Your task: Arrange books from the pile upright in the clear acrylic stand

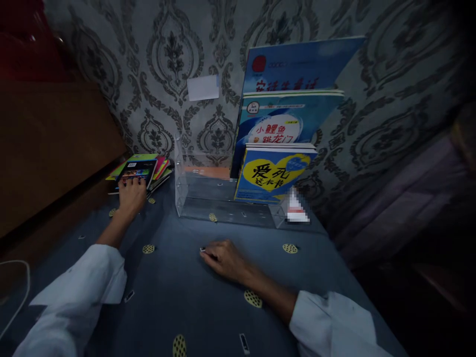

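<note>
My left hand (132, 198) is at the pile on the left, its fingers closed over the near edge of a dark book (138, 171) with a colourful picture on its cover. That book lies on top of several other books and booklets (162, 168) with green, yellow and pink edges. My right hand (226, 260) rests on the tablecloth with its fingers curled together, and nothing shows in it. Beyond it stands a clear tiered book rack (223, 208). In its right half, a blue and yellow book (275, 173) stands in front, a teal book (290, 116) behind it, and a tall blue book (301, 62) at the back.
A dark patterned tablecloth (178, 277) covers the table. Orange printed matter (208, 172) lies low behind the rack's left half. A brown wooden panel (55, 148) borders the left side, and patterned wallpaper (174, 54) the back. A white cable (28, 282) curves at the lower left.
</note>
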The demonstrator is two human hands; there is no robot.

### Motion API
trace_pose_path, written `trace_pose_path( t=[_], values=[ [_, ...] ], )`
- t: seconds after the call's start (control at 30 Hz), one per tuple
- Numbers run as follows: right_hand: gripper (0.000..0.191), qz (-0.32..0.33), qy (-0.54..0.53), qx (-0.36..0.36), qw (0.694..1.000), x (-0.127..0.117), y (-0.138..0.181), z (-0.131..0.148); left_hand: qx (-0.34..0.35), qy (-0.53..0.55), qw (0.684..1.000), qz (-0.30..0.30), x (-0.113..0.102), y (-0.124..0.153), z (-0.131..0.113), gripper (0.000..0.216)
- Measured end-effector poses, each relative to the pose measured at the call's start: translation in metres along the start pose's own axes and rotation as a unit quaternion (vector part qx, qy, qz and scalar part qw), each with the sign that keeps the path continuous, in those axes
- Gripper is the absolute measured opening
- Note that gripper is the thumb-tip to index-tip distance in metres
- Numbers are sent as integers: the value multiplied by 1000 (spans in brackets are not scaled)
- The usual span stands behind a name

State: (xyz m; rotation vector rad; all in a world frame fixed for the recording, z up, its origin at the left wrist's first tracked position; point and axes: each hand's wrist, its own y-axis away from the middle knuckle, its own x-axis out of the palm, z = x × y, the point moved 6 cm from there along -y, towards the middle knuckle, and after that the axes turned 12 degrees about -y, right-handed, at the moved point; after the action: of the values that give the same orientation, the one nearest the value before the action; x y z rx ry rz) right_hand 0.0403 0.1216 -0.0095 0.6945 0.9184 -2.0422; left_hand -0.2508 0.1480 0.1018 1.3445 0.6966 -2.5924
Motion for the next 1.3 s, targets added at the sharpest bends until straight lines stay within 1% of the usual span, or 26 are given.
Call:
trace_pose_path(
  t=[0.2, 0.47, 0.57, 0.67, 0.73, 0.8, 0.83, 0.87, 0.97, 1.03, 1.17, 1.23, 1.3],
  values=[
    [42, -10, -6, -1, 1000, 0, 0, 0, 39, 10, 999, 10, 4, 34, -13, 43],
    [43, -14, -35, 3, 999, -2, -1, 1, 100, 21, 993, 62, 13, 102, -38, 37],
    [44, -16, -42, 8, 999, -2, -1, 1, 119, 29, 989, 84, 12, 125, -42, 36],
    [45, -17, -58, 13, 998, -2, -1, -1, 152, 49, 982, 99, 12, 136, -40, 31],
    [45, -18, -65, 18, 998, -1, -1, -2, 170, 93, 974, 118, 17, 131, -34, 36],
    [44, -19, -68, 25, 997, -2, -1, -3, 166, 161, 963, 137, 27, 115, -24, 42],
    [44, -20, -69, 28, 997, -2, -2, -3, 153, 197, 959, 135, 32, 103, -18, 43],
    [43, -19, -72, 31, 997, -3, -2, -3, 125, 220, 959, 127, 39, 90, -11, 44],
    [42, -11, -79, 36, 996, -7, 1, -1, 71, 210, 968, 117, 63, 55, 3, 51],
    [39, -8, -80, 40, 996, -11, 8, 1, 45, 206, 971, 117, 78, 41, 6, 55],
    [25, -21, -56, 17, 998, -21, 32, 7, 40, 213, 970, 109, 95, 34, 2, 54],
    [18, -27, -49, 6, 998, -24, 44, 8, 48, 220, 969, 101, 99, 36, 0, 54],
    [14, -45, -53, 16, 997, -28, 52, 5, 63, 226, 967, 94, 101, 40, -2, 53]
  ],
)
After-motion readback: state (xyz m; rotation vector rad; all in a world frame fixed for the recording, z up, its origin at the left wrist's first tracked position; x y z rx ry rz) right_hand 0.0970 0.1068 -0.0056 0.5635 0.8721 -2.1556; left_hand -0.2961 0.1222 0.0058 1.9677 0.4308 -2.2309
